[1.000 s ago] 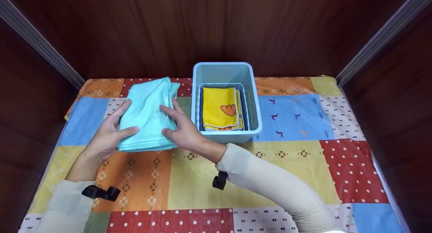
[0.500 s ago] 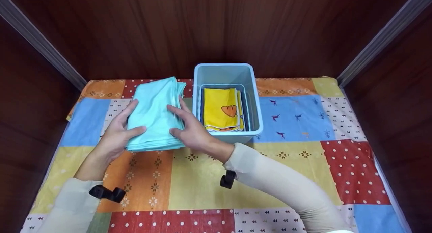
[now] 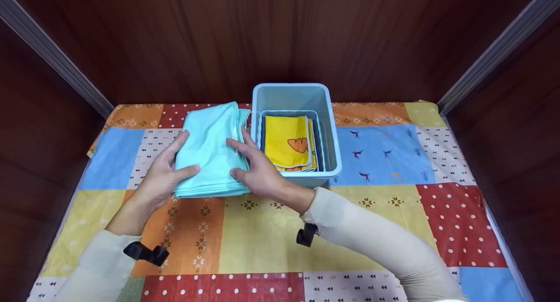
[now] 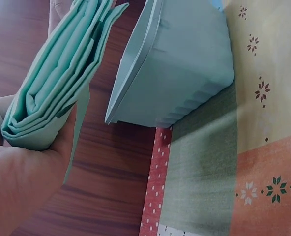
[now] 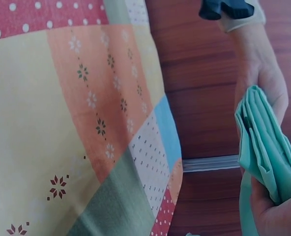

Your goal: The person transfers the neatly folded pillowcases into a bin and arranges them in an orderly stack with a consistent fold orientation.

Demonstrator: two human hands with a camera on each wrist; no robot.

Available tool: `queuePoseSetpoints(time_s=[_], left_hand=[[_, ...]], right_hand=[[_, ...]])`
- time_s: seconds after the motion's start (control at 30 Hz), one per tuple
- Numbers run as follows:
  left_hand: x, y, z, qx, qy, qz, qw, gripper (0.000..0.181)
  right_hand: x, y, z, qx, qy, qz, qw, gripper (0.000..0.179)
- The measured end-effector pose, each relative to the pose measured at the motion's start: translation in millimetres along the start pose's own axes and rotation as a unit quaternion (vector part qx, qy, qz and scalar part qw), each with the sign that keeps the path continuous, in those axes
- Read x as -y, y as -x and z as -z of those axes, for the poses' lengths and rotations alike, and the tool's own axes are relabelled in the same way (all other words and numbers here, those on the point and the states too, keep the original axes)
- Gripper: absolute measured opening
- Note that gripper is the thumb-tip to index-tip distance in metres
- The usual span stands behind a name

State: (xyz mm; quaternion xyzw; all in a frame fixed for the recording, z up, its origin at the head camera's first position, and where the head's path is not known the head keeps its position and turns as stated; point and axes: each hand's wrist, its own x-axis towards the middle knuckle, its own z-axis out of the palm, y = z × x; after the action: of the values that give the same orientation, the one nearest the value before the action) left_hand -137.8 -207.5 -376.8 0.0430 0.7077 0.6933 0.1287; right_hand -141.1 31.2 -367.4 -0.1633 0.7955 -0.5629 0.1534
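Observation:
A folded turquoise cloth (image 3: 210,151) is held up between both hands, left of a light blue plastic bin (image 3: 291,96). My left hand (image 3: 162,175) grips its left side, thumb on top and fingers beneath. On its right side, my right hand (image 3: 264,173) holds it, with the thumb and a finger over the top. In the left wrist view, the stacked layers (image 4: 57,73) sit between thumb and fingers, off the table. The right wrist view shows the cloth (image 5: 263,142) raised too. Inside the bin lies a folded yellow cloth (image 3: 282,138) with an orange print.
Dark blue fabric (image 3: 319,151) shows beside the yellow cloth in the bin. A patchwork tablecloth (image 3: 262,240) covers the table. Dark wood-grain panels (image 3: 210,43) stand behind and at both sides. Black camera mounts (image 3: 146,253) sit on the wrists.
Both hands have carried the turquoise cloth to the right, closer to the bin. Its right edge now comes near the bin's left rim. The grip looks the same, and the bin stays in place.

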Motion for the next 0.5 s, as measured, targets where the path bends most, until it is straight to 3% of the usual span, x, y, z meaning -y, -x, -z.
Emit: queuePoseSetpoints(time_s=[0.5], left_hand=[[-4.7,-0.1,-16.4,0.008,0.001,-0.009,0.9999,0.087]], right_hand=[[-0.8,9.8,12.1,-0.012,0.011,0.004,0.9999,0.062]])
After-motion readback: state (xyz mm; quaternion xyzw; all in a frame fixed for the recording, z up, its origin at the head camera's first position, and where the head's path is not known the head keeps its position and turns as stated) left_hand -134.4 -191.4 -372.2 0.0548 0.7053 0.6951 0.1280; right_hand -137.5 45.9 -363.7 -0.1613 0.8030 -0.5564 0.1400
